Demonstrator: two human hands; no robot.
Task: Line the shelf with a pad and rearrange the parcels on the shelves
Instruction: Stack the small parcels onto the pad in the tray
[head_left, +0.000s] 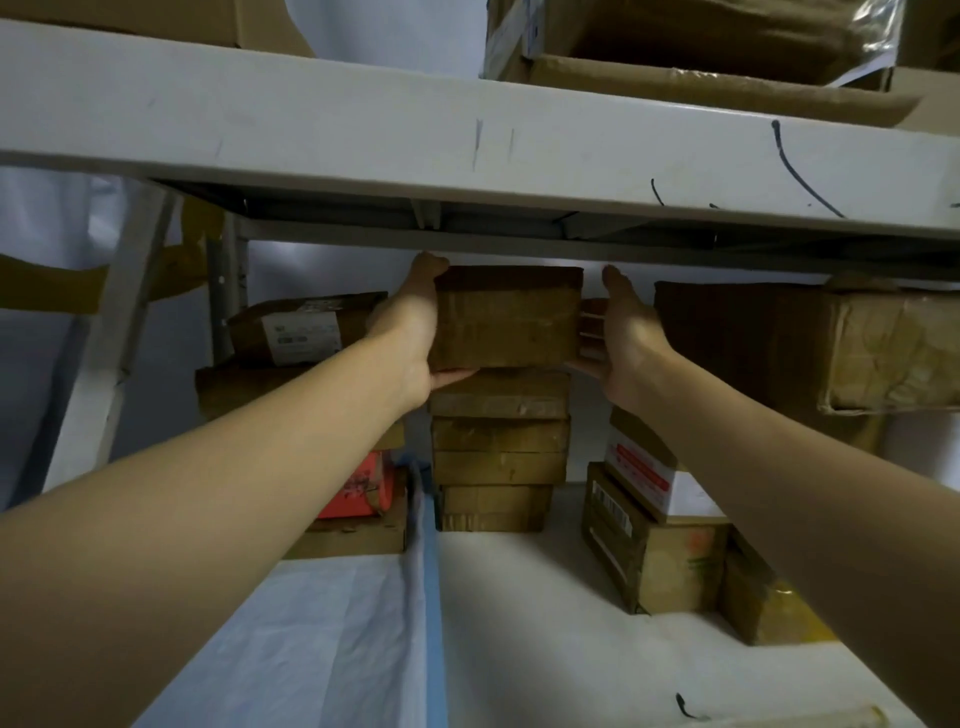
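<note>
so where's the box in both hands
Centre of the head view: the box is above the middle stack, between the left hand and right hand.

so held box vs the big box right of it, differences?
The held box is smaller than the big box. The left hand grips and the right hand touches the held box; the big box is untouched. The held box looks neat; the big box's wrap is crumpled. Both brown cardboard.

White wall (57, 223) filled the far left and showed again far behind. A brown strip (47, 288), tape or card, crossed it at left, beside a slanted grey brace (122, 332).
</note>
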